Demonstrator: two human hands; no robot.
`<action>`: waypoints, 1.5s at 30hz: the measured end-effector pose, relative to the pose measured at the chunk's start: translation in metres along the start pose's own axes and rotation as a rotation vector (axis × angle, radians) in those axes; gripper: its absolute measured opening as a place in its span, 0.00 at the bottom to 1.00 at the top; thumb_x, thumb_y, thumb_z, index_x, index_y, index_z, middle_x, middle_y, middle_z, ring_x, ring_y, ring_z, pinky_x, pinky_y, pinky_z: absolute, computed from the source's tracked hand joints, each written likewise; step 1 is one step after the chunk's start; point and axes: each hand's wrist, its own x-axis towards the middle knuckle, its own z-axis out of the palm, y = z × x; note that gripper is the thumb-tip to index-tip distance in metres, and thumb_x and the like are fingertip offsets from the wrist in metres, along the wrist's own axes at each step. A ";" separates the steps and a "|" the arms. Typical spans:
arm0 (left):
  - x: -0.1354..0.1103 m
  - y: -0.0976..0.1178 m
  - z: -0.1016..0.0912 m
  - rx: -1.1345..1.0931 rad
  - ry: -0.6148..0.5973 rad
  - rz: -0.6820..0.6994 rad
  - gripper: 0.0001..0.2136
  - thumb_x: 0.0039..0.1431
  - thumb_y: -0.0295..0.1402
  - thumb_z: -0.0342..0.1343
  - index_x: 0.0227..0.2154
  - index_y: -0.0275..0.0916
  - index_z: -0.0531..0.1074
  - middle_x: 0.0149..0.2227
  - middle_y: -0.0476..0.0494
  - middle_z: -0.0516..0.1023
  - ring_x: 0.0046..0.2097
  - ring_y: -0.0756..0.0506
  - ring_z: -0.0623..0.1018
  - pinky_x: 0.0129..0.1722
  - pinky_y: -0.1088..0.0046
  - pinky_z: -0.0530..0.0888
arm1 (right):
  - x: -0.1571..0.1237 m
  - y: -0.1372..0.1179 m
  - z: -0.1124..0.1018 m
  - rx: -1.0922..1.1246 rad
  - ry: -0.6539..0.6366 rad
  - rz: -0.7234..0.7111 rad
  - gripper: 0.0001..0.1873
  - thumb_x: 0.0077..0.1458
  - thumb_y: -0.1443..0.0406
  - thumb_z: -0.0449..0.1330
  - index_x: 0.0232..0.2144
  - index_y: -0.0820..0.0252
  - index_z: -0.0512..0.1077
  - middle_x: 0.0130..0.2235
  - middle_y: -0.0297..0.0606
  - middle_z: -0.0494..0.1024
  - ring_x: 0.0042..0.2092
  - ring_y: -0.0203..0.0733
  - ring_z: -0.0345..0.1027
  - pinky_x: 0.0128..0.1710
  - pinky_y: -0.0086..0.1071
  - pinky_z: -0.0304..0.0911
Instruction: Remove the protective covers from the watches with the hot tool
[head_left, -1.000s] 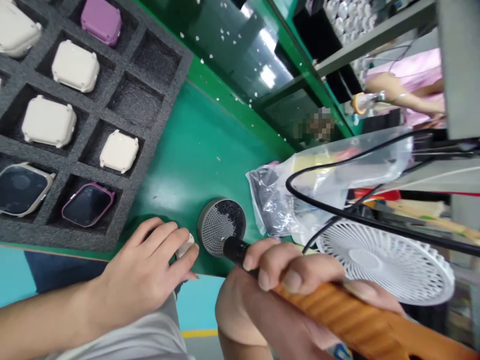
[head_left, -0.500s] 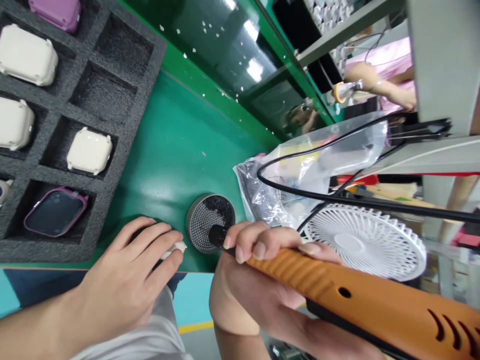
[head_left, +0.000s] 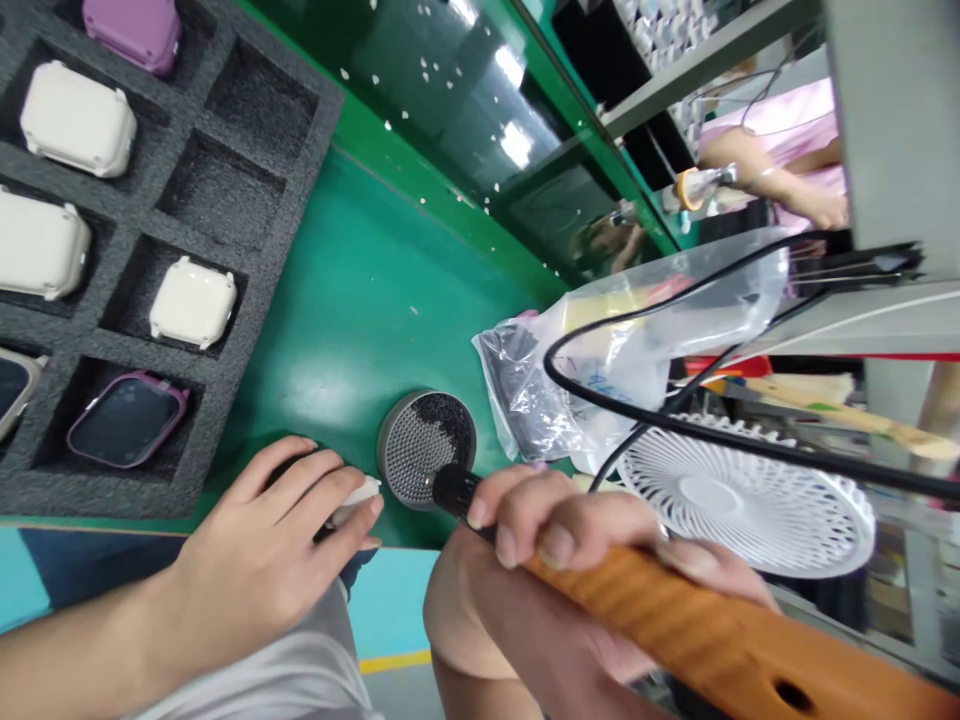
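Note:
My right hand (head_left: 555, 550) wraps round an orange electric screwdriver (head_left: 675, 620) with a black nose. The nose is over the lower right part of a round grey metal dish (head_left: 382, 455); whether it touches is unclear. Tiny dark pieces (head_left: 446, 415), too small to name, lie heaped on one side of the dish's dimpled inside. Left of the dish, my left hand (head_left: 277, 530) is closed on a small white watch case (head_left: 356, 502) at the front edge of the table. Fingers hide most of that case.
A dark foam tray (head_left: 247, 330) at left holds white watch cases (head_left: 193, 302), a purple one (head_left: 135, 30) and a purple-rimmed watch (head_left: 127, 420). Right are a clear plastic bag (head_left: 585, 350), a black cable (head_left: 675, 410) and a white fan (head_left: 735, 500). Another person's arm (head_left: 772, 180) shows behind.
My right hand and the screwdriver have shifted slightly right and down in the picture; the nose stays over the dish. The whole view has also shifted a little. My left hand keeps its hold.

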 end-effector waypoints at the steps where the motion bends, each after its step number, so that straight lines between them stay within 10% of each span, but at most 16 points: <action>1: 0.001 0.000 0.000 -0.001 -0.001 0.003 0.10 0.69 0.33 0.59 0.50 0.40 0.80 0.52 0.44 0.81 0.55 0.39 0.76 0.62 0.51 0.67 | -0.002 -0.001 0.000 0.029 0.025 -0.049 0.12 0.70 0.58 0.47 0.47 0.50 0.68 0.31 0.25 0.68 0.26 0.33 0.66 0.23 0.36 0.67; 15: 0.004 0.000 -0.002 -0.018 -0.016 -0.002 0.13 0.68 0.26 0.53 0.50 0.39 0.80 0.51 0.41 0.80 0.54 0.38 0.75 0.62 0.51 0.66 | -0.028 0.016 -0.007 0.144 -0.080 -0.032 0.18 0.67 0.48 0.51 0.55 0.43 0.66 0.30 0.27 0.66 0.24 0.36 0.65 0.21 0.38 0.67; 28: -0.001 -0.001 0.002 -0.025 0.013 -0.014 0.13 0.68 0.26 0.53 0.49 0.40 0.79 0.50 0.42 0.80 0.51 0.39 0.74 0.62 0.51 0.65 | -0.008 0.004 -0.009 0.109 -0.435 0.055 0.14 0.67 0.51 0.52 0.53 0.37 0.68 0.31 0.30 0.71 0.29 0.41 0.70 0.28 0.41 0.72; 34: 0.002 -0.001 0.001 -0.025 0.030 -0.023 0.11 0.68 0.27 0.54 0.49 0.40 0.79 0.47 0.43 0.80 0.49 0.40 0.74 0.61 0.51 0.66 | 0.028 -0.002 -0.019 0.070 -0.782 0.324 0.18 0.67 0.49 0.49 0.40 0.47 0.74 0.27 0.32 0.75 0.31 0.45 0.74 0.31 0.45 0.74; 37: 0.002 0.000 0.002 -0.003 0.048 -0.005 0.10 0.68 0.26 0.55 0.46 0.40 0.79 0.45 0.42 0.80 0.48 0.40 0.74 0.60 0.51 0.67 | 0.014 0.009 -0.012 0.176 -0.709 0.186 0.18 0.67 0.49 0.49 0.39 0.48 0.73 0.25 0.30 0.73 0.27 0.43 0.73 0.27 0.42 0.71; 41: 0.000 0.001 0.002 0.043 0.027 -0.010 0.09 0.69 0.30 0.58 0.48 0.41 0.79 0.46 0.43 0.80 0.50 0.40 0.75 0.61 0.51 0.67 | -0.014 0.008 0.005 0.207 -0.119 -0.010 0.13 0.67 0.57 0.50 0.49 0.50 0.69 0.33 0.28 0.74 0.27 0.37 0.71 0.27 0.41 0.70; 45: -0.002 0.001 -0.002 0.056 -0.022 -0.011 0.14 0.69 0.35 0.59 0.55 0.40 0.77 0.56 0.42 0.79 0.56 0.38 0.74 0.63 0.50 0.67 | -0.011 -0.001 0.009 0.116 0.062 0.001 0.15 0.64 0.52 0.55 0.46 0.52 0.70 0.31 0.28 0.72 0.27 0.38 0.68 0.26 0.41 0.68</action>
